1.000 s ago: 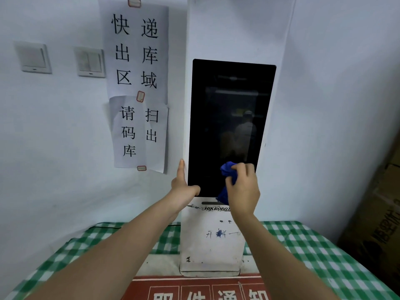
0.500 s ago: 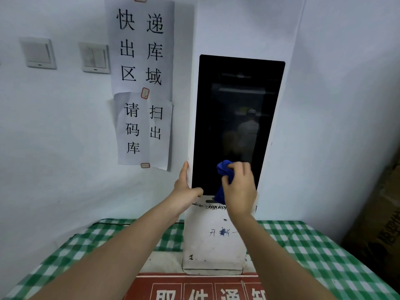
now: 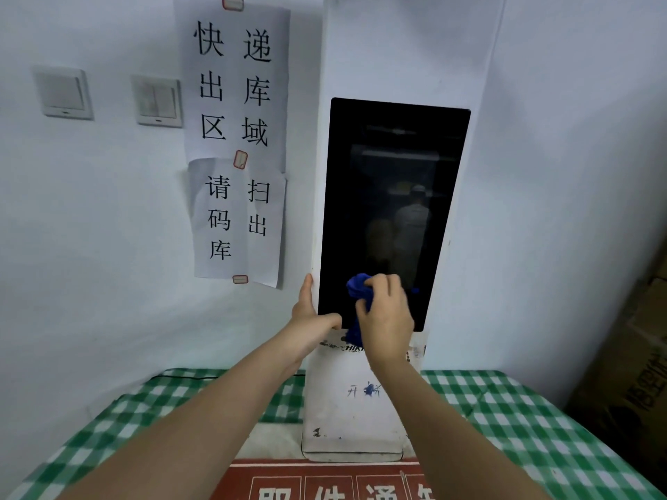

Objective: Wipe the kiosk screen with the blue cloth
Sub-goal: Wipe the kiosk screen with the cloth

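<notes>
A tall white kiosk [image 3: 352, 409] stands on the table with a dark, switched-off screen [image 3: 393, 196] facing me. My right hand [image 3: 384, 315] is closed around a bunched blue cloth [image 3: 359, 288] and presses it against the lower part of the screen. My left hand [image 3: 312, 312] grips the kiosk's lower left edge, thumb resting under the screen's bottom corner and fingers along the side. The cloth's tail hangs below my right palm over the kiosk's label.
Paper signs [image 3: 236, 138] with large black characters are taped to the wall left of the kiosk, beside two light switches [image 3: 158, 101]. A green checked tablecloth [image 3: 523, 427] covers the table. A red sign [image 3: 325, 481] lies at the front, and cardboard boxes [image 3: 635, 373] stand at the right.
My right hand and the cloth have slid leftward across the bottom of the screen. My left hand keeps its hold on the kiosk edge. The camera view has shifted slightly.
</notes>
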### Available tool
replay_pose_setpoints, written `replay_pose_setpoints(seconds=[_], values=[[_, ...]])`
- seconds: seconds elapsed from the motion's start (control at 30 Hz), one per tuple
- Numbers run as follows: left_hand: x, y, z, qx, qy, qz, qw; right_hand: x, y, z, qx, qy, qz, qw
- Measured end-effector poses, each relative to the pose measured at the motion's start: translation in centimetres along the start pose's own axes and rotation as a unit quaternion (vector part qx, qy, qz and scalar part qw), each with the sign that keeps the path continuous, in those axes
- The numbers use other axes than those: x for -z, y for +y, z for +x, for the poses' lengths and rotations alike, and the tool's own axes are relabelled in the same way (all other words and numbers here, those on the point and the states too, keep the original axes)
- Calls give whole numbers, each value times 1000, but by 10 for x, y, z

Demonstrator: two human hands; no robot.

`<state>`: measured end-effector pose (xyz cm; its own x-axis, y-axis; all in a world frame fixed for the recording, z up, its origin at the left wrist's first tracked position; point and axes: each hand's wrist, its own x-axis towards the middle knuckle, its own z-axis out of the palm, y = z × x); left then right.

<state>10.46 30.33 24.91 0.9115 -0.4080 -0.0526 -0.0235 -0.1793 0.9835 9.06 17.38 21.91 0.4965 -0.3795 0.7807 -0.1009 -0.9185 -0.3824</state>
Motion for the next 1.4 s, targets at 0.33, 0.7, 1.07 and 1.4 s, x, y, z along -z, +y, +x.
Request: replay_pose_setpoints(seconds=[0.33, 0.7, 1.07, 1.4], values=[[1, 3, -1, 7, -8, 10, 1000, 15, 26, 11, -7, 11, -7, 1000], [2, 15, -5, 19, -16, -24, 999, -4, -4, 0, 80, -39, -22, 996], [2, 15, -9, 18, -34, -26, 999, -6, -11, -3, -9, 12, 33, 999], [12, 1, -8, 19, -22, -9, 1000, 0, -5, 11, 97, -6, -19, 995]])
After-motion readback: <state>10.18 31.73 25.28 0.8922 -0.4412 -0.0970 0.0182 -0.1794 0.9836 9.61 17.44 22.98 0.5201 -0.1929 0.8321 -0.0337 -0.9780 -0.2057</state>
